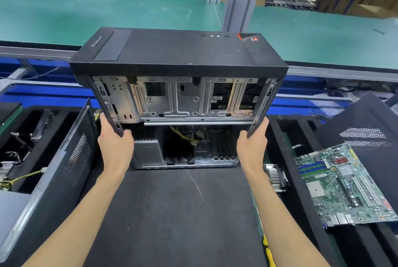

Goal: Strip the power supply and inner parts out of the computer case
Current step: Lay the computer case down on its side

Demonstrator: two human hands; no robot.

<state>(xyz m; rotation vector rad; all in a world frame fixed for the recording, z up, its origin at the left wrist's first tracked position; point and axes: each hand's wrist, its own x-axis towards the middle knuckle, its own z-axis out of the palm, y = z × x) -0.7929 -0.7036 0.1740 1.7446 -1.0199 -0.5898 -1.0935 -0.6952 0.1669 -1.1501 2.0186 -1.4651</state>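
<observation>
I've got the case (178,72) raised between both hands, left hand (115,143) and right hand (253,143) each gripping 1 side edge, so I'd keep it level, PSU (147,150) sitting just below.

Your near mat (172,212) at 6 o'clock is open. Computer case (178,85) blocks 12. Side panel (64,159) walls off 9; motherboard (344,187) and heatsink (276,177) crowd 3. Screwdriver (268,249) lies at 5.
</observation>
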